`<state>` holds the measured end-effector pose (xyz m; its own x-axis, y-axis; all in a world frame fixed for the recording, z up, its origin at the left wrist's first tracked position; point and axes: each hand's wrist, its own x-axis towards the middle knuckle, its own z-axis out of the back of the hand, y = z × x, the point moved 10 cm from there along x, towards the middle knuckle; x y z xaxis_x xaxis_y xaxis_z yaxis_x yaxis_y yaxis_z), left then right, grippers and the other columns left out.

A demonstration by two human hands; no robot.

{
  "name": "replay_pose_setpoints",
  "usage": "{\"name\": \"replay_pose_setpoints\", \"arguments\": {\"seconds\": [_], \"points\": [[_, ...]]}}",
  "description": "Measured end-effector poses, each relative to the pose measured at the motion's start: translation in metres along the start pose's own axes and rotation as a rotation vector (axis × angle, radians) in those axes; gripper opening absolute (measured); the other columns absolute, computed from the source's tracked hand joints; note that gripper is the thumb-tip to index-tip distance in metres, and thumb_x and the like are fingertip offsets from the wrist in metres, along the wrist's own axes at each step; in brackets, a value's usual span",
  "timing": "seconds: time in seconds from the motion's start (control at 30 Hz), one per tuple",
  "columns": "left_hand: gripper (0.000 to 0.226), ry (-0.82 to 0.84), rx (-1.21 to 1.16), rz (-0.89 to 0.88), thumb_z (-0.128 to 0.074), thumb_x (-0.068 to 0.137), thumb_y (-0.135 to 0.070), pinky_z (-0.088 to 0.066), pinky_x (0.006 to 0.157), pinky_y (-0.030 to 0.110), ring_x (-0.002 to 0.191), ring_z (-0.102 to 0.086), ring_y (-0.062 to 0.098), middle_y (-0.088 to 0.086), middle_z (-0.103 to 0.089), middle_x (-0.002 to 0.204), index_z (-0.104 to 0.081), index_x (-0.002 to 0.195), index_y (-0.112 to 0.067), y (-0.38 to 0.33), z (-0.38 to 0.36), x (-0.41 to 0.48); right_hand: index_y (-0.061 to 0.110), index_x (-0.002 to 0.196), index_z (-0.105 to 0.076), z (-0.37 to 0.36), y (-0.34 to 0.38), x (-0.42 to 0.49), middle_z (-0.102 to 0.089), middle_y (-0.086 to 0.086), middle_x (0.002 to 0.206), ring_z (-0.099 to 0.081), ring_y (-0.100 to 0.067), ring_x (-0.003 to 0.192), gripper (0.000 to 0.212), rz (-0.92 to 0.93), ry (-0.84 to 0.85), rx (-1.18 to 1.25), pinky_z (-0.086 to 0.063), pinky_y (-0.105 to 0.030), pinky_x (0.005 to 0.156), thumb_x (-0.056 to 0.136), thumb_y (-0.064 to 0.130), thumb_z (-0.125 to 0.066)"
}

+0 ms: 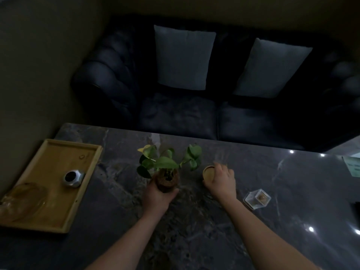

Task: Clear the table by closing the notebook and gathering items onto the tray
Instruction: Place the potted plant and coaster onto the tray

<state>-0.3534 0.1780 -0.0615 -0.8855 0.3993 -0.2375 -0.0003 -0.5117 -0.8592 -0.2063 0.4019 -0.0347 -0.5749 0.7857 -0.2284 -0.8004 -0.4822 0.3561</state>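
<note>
A small potted plant (167, 179) with green leaves stands mid-table, and my left hand (157, 196) is wrapped around its brown pot from the near side. To its right, my right hand (222, 182) closes over a round wooden-lidded jar (208, 173). The wooden tray (56, 152) lies at the table's left edge. It carries a silver faceted container (73, 178) and a clear amber glass dish (23, 199). No notebook is in view.
A small clear box (257, 198) with a brown object inside sits right of my right hand. A green paper (353, 164) lies at the far right edge. Beyond the dark marble table (194, 221) stands a dark sofa (194, 114) with two grey cushions.
</note>
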Motion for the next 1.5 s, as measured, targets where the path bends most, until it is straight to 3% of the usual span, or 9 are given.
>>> {"name": "replay_pose_setpoints", "arguments": {"seconds": [0.23,0.43,0.7,1.0,1.13,1.3,1.37,1.43,1.5], "points": [[0.069,-0.09,-0.004,0.033,-0.093,0.053,-0.036,-0.052,0.086,0.036,0.104,-0.067,0.024,0.004,-0.073,0.105,-0.064,0.113,-0.02,0.017,0.059,-0.002,0.018,0.145,-0.041,-0.007,0.056,-0.021,-0.054,-0.005,0.136,-0.042,-0.03,0.121,0.076,0.163,-0.012,0.096,-0.037,-0.038,0.102,0.078,0.038,-0.072],[0.071,-0.172,-0.098,0.047,-0.092,0.057,-0.037,-0.048,0.093,0.036,0.114,-0.06,0.017,-0.001,-0.07,0.117,-0.062,0.121,-0.026,0.033,0.127,-0.008,0.016,0.145,-0.042,-0.018,0.118,-0.041,-0.055,-0.005,0.134,-0.044,-0.029,0.119,0.076,0.309,-0.004,0.083,-0.036,-0.036,0.102,0.079,0.042,-0.071],[0.065,-0.365,-0.039,0.033,-0.091,0.053,-0.044,-0.047,0.077,0.032,0.1,-0.065,0.017,-0.005,-0.073,0.103,-0.067,0.109,-0.023,0.038,0.227,-0.013,0.019,0.146,-0.039,-0.041,0.218,-0.056,-0.053,-0.003,0.137,-0.04,-0.026,0.122,0.081,0.483,0.062,0.116,-0.038,-0.036,0.103,0.077,0.041,-0.074],[0.065,-0.535,-0.121,-0.004,-0.092,0.058,-0.017,-0.038,0.094,0.025,0.113,-0.054,0.005,-0.004,-0.064,0.119,-0.066,0.118,-0.014,0.045,0.315,-0.022,0.021,0.143,-0.041,-0.082,0.352,-0.044,-0.053,-0.002,0.135,-0.044,-0.025,0.121,0.08,0.662,0.147,0.16,-0.04,-0.033,0.098,0.074,0.041,-0.076],[0.071,-0.554,-0.145,0.048,-0.092,0.059,-0.018,-0.039,0.108,0.039,0.125,-0.052,0.017,0.003,-0.062,0.129,-0.063,0.123,-0.011,0.07,0.33,-0.022,0.028,0.138,-0.043,-0.118,0.407,-0.029,-0.049,-0.003,0.128,-0.045,-0.025,0.117,0.073,0.695,0.223,0.172,-0.038,-0.031,0.09,0.074,0.045,-0.074],[0.07,-0.561,-0.317,0.148,-0.091,0.058,-0.01,-0.043,0.106,0.052,0.121,-0.058,0.025,0.012,-0.065,0.126,-0.062,0.122,-0.009,0.107,0.331,-0.021,0.026,0.142,-0.039,-0.165,0.46,-0.014,-0.045,-0.004,0.131,-0.042,-0.027,0.118,0.082,0.739,0.277,0.079,-0.04,-0.035,0.094,0.071,0.042,-0.078],[0.068,-0.581,-0.383,0.186,-0.092,0.056,-0.01,-0.043,0.107,0.039,0.118,-0.06,0.021,0.009,-0.067,0.122,-0.064,0.117,-0.016,0.118,0.332,-0.023,0.025,0.14,-0.039,-0.178,0.478,-0.012,-0.048,-0.004,0.129,-0.041,-0.027,0.116,0.084,0.771,0.276,0.033,-0.043,-0.039,0.092,0.069,0.043,-0.08],[0.063,-0.605,-0.388,0.182,-0.092,0.055,-0.007,-0.042,0.093,0.008,0.11,-0.061,0.012,0.003,-0.069,0.113,-0.064,0.108,-0.026,0.123,0.335,-0.026,0.022,0.138,-0.04,-0.19,0.493,-0.012,-0.051,-0.004,0.128,-0.04,-0.027,0.115,0.086,0.811,0.274,-0.014,-0.044,-0.038,0.09,0.066,0.044,-0.082],[0.062,-0.616,-0.406,0.171,-0.09,0.055,0.0,-0.044,0.087,0.005,0.11,-0.063,0.017,0.005,-0.071,0.11,-0.066,0.109,-0.018,0.129,0.337,-0.025,0.021,0.14,-0.041,-0.2,0.503,-0.013,-0.052,-0.005,0.129,-0.039,-0.026,0.115,0.088,0.839,0.266,-0.046,-0.044,-0.038,0.091,0.066,0.044,-0.083]]}}
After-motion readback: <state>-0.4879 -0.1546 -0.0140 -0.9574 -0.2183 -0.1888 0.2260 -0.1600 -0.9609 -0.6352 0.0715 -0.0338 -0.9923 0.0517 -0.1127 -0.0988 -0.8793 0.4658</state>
